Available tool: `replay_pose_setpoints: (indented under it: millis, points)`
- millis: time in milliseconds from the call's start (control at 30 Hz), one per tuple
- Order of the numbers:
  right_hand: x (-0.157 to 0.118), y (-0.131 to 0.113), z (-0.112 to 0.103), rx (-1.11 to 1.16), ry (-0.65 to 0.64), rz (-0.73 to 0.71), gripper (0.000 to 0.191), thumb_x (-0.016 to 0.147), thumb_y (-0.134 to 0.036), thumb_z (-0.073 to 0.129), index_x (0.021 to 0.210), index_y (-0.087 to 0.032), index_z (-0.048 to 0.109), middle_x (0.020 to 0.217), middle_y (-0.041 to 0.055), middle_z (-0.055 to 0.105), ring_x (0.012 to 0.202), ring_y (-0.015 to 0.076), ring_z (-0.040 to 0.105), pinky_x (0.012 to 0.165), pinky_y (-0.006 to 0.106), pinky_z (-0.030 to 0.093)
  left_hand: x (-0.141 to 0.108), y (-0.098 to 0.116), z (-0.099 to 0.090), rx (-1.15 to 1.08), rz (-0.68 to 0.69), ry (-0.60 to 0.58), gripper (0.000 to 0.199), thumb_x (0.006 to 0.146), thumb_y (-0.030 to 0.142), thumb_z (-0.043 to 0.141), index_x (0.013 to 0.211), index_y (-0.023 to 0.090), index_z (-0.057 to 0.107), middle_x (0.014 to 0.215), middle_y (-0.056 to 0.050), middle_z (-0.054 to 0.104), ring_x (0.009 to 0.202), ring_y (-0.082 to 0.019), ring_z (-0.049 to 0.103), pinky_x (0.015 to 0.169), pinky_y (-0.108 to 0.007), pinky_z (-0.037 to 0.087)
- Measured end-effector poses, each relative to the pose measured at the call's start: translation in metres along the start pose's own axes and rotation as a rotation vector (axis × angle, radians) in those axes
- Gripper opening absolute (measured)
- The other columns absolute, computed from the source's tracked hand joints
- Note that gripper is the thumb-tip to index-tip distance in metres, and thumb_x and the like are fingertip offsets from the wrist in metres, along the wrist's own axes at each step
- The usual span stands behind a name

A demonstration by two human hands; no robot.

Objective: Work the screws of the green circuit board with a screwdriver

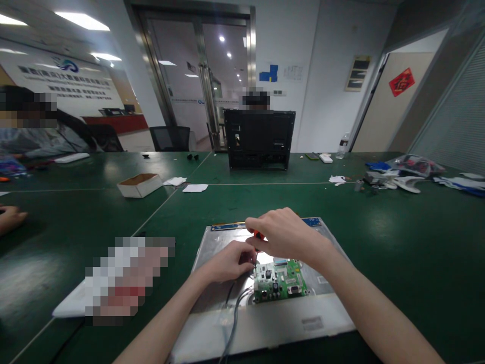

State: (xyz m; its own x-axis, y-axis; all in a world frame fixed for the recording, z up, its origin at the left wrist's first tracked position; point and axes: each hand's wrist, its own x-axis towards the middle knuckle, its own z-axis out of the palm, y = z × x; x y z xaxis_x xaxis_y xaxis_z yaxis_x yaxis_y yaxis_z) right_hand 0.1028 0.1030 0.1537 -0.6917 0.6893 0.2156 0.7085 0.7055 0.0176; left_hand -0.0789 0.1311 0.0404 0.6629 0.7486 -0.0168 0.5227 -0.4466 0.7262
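Note:
A green circuit board [281, 279] lies on a silvery metal panel [273, 321] in front of me. My right hand [282, 232] is closed round a screwdriver [258, 235] with a red handle, held upright over the board's upper left corner. Beside that corner, the fingertips of my left hand [237, 260] are pinched near the screwdriver's tip; whatever they hold is too small to make out. Dark cables [235, 323] run from the board's left side over the panel's near edge. A blue strip [312, 221] lines the panel's far edge.
An open box [140, 185] stands on the green table [379, 242], with papers beside it. A black monitor frame [259, 139] stands at the far side, a person behind it. Another person's hand [11, 219] rests at left. Metal parts and bags lie at far right.

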Motion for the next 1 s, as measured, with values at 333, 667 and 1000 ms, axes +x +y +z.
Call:
replay_pose_setpoints:
  millis: [333, 667, 1000]
  points:
    - [0.0004, -0.0003, 0.0008, -0.034, 0.034, 0.000, 0.018, 0.087, -0.036, 0.049, 0.094, -0.020, 0.056, 0.077, 0.0030, 0.068, 0.061, 0.0141, 0.056, 0.049, 0.028, 0.015, 0.0008, -0.0022, 0.0002, 0.011, 0.018, -0.010, 0.005, 0.071, 0.015, 0.055, 0.075, 0.016, 0.055, 0.065, 0.002, 0.054, 0.060, -0.014, 0.050, 0.056, -0.023, 0.036]
    - [-0.0029, -0.0011, -0.0022, 0.053, 0.007, -0.031, 0.019, 0.082, -0.027, 0.052, 0.099, -0.018, 0.053, 0.083, 0.0042, 0.068, 0.065, 0.0148, 0.057, 0.049, 0.027, 0.019, -0.0001, 0.0009, -0.0008, 0.029, 0.014, -0.022, 0.004, 0.070, 0.015, 0.054, 0.073, 0.017, 0.054, 0.064, 0.002, 0.054, 0.060, -0.014, 0.049, 0.056, -0.023, 0.034]
    - [-0.0022, -0.0001, -0.0022, 0.027, 0.029, -0.033, 0.014, 0.081, -0.024, 0.053, 0.093, -0.018, 0.052, 0.081, 0.0026, 0.068, 0.060, 0.0126, 0.054, 0.047, 0.026, 0.017, 0.0004, -0.0009, -0.0005, 0.053, 0.020, -0.015, 0.004, 0.070, 0.015, 0.053, 0.073, 0.017, 0.054, 0.064, 0.003, 0.053, 0.060, -0.014, 0.048, 0.056, -0.024, 0.033]
